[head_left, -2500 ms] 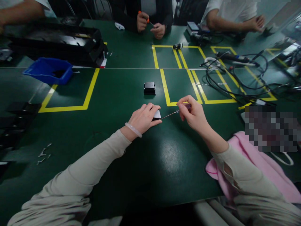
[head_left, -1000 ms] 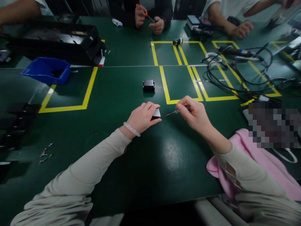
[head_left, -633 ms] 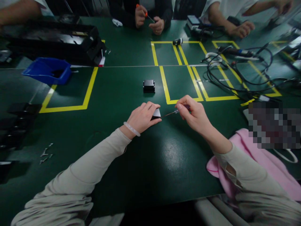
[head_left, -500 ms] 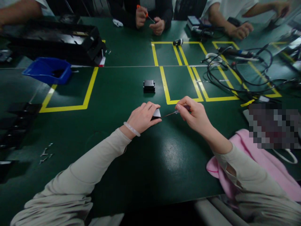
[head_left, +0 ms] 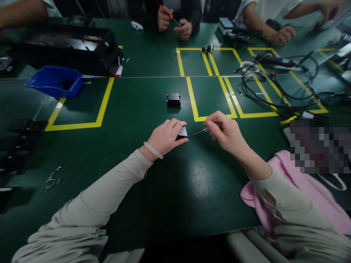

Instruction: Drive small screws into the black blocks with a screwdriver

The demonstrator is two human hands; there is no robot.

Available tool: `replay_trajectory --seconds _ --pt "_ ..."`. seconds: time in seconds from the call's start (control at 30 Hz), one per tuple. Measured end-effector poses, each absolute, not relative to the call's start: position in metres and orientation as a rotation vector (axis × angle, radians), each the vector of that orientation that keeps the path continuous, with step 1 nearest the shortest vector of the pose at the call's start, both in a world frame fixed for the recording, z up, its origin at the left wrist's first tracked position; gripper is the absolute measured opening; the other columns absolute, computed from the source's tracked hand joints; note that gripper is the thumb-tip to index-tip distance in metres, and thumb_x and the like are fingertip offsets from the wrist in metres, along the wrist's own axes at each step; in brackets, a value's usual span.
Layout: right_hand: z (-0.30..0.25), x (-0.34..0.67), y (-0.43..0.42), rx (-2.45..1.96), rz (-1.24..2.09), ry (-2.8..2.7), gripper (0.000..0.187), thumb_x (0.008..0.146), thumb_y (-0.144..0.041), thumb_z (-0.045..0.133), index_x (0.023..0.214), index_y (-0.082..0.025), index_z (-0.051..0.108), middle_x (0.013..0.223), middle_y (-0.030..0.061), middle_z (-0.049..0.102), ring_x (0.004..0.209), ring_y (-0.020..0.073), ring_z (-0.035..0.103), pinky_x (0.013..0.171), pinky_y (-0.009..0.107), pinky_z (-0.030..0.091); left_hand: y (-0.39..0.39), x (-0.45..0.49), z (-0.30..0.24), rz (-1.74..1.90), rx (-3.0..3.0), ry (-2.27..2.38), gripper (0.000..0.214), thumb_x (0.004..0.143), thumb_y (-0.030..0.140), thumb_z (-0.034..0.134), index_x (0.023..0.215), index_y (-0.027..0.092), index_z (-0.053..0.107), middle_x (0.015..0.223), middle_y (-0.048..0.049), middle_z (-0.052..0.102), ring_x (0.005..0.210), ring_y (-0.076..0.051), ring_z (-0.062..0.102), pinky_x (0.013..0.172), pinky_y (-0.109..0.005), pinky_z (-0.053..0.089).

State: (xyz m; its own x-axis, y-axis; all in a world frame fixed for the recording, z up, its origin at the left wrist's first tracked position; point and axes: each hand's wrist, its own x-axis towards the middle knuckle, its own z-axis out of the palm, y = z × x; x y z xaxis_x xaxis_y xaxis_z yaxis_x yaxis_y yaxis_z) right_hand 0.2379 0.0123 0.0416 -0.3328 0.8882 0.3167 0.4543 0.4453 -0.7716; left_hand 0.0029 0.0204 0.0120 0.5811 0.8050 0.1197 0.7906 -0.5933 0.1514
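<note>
My left hand [head_left: 166, 136] is closed over a small black block [head_left: 182, 133] with a pale top, holding it down on the green table; most of the block is hidden under the fingers. In my right hand [head_left: 225, 130] is a screwdriver [head_left: 203, 130], gripped by its dark handle between thumb and fingers. Its thin shaft points left, and the tip meets the right end of the block near my left thumb. Just beyond my hands sits another black block [head_left: 173, 100], untouched.
A blue bin [head_left: 55, 82] and a long black tray [head_left: 109, 47] stand at the far left. Small metal pieces [head_left: 52, 179] lie at left. Coiled cables [head_left: 274, 87] and a pink cloth [head_left: 290, 182] are at right. Across the table, a person's hands [head_left: 175, 23] hold an orange-handled tool.
The fingers of my right hand have shifted slightly on the screwdriver handle. My left hand and the block stay where they were.
</note>
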Motion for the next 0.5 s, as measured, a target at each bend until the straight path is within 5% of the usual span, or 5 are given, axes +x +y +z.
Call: replay_trajectory --seconds 0.5 --pt "0.0415 0.238 0.0127 -1.078 0.772 -1.945 0.02 0.101 -0.038 0.051 0.094 -0.021 0.055 0.058 -0.0072 0.05 0.047 0.0084 0.047 0.051 0.026 0.033 0.0205 0.0029 0.0087 0.278 2.728 1.387 0.053 0.095 0.05 0.058 0.135 0.017 0.047 0.128 -0.0101 0.059 0.109 -0.025 0.057 0.089 -0.035 0.048"
